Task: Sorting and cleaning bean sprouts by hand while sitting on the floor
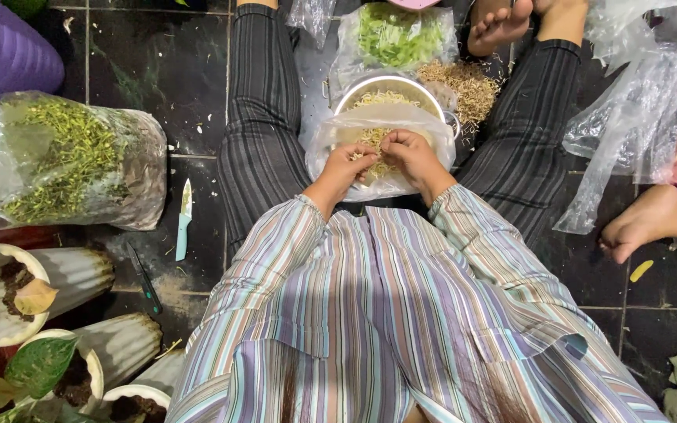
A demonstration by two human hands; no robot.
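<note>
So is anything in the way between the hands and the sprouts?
No. Both the left hand and the right hand already touch the pale sprouts inside the open clear bag; nothing visible sits between them.

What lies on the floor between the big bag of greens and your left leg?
A small light-bladed knife lies there on dark tile, seen in the head view.

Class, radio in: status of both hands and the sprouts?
Left hand, right hand together, pinching bean sprouts. Sprouts over clear bag. Metal bowl just beyond. Nothing blocking.
</note>
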